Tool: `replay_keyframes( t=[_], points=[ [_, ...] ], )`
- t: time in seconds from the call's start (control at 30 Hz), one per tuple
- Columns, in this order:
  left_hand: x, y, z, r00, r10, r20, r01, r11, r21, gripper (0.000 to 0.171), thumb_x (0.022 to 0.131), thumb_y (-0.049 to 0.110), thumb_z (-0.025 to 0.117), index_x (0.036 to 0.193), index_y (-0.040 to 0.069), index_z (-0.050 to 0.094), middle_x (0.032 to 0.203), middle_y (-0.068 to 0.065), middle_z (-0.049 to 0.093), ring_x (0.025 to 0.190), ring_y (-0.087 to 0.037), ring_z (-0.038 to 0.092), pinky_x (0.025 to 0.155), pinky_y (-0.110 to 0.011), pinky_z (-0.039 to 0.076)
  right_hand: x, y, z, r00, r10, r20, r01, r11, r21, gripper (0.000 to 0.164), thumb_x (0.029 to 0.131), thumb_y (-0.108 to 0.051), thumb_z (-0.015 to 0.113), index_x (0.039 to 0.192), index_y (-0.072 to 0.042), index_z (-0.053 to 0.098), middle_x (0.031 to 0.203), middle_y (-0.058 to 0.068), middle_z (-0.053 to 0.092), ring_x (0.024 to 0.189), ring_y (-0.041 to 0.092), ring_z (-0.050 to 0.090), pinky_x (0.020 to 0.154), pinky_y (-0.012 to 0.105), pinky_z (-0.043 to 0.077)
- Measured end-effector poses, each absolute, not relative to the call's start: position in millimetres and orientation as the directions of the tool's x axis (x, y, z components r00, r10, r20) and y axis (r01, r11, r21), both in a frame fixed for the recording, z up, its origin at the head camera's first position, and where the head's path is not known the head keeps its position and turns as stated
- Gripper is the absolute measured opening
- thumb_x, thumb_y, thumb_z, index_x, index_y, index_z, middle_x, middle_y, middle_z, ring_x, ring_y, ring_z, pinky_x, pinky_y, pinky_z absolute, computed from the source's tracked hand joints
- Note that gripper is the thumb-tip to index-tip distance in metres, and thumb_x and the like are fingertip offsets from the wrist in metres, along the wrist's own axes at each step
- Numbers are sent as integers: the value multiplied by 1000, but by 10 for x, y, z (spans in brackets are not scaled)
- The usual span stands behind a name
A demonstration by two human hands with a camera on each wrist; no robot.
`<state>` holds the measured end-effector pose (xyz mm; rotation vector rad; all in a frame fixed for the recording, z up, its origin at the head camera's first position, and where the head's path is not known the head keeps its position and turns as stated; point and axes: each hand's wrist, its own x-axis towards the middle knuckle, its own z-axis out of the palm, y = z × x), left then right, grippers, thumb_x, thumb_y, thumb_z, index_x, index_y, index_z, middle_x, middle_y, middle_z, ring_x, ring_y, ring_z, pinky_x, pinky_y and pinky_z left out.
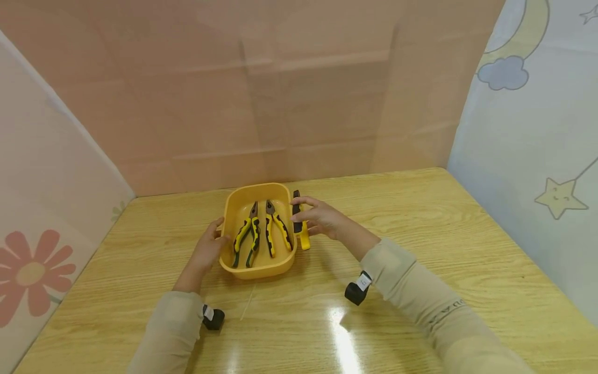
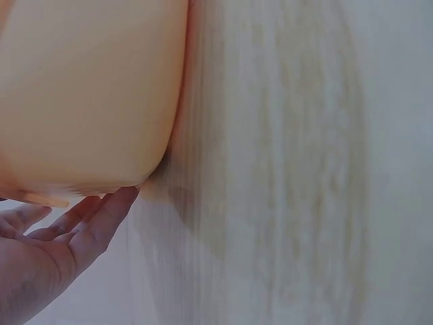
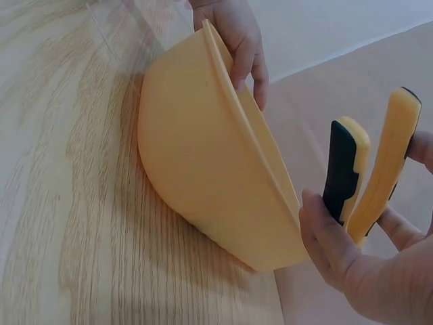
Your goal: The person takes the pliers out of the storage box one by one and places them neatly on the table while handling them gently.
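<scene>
A yellow plastic basin (image 1: pixel 261 271) stands on the table, with two pairs of yellow-and-black pliers lying side by side inside: the left pliers (image 1: pixel 256 228) and the right pliers (image 1: pixel 269 228). My left hand (image 1: pixel 207 246) holds the basin's left side, thumb over the rim and fingers along the outer wall; in the left wrist view its fingertips (image 2: pixel 122 200) touch that wall low down. Just outside the right rim, my right hand (image 1: pixel 324 221) grips another pair of pliers (image 3: pixel 379 169) by its yellow-and-black handles, which stand apart. Its head is hidden.
The wooden table (image 1: pixel 397 208) extends to both sides and toward me. A peach cloth wall (image 1: pixel 303 104) rises close behind the basin. Printed cloth walls flank the table, a flower on the left and a star on the right. Each wrist carries a small black camera.
</scene>
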<state>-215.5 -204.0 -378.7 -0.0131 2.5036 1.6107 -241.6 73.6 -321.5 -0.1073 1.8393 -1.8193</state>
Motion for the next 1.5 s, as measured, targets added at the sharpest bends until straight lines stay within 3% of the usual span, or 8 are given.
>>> replay_keyframes(
  t=[0.43, 0.67, 1.27, 1.5],
  points=[
    [-2114, -2037, -3760, -983, 89, -162, -114, 394, 912, 56, 93, 11, 37, 139, 9, 6, 126, -29, 30, 105, -41, 42, 82, -47, 39, -2443, 835, -3283, -864, -390, -318, 269, 177, -947, 51, 76, -6, 63, 122, -17, 44, 115, 16, 37, 108, 30, 40, 86, 47, 36],
    [-2135, -2000, -3781, -982, 109, -153, -100, 383, 918, 57, 92, 10, 37, 139, 9, 5, 125, -29, 31, 104, -41, 43, 81, -46, 40, -2438, 957, -3283, -871, -368, -326, 265, 208, -942, 53, 77, -7, 63, 124, -16, 41, 119, 18, 35, 111, 32, 38, 88, 50, 32],
    [-2140, -1942, -3773, -982, 109, -157, -103, 390, 915, 56, 92, 9, 36, 139, 8, 5, 125, -29, 30, 105, -41, 42, 80, -46, 41, -2489, 1230, -3387, -888, -322, -328, 251, 259, -933, 58, 75, -13, 66, 126, -14, 38, 129, 19, 25, 111, 35, 37, 84, 47, 38],
    [-2148, -1960, -3784, -982, 104, -158, -106, 389, 915, 56, 92, 9, 36, 139, 9, 5, 126, -29, 29, 106, -42, 40, 82, -47, 39, -2508, 1310, -3411, -896, -316, -313, 235, 260, -937, 56, 78, -9, 62, 127, -12, 36, 123, 22, 27, 107, 37, 39, 82, 47, 39]
  ],
)
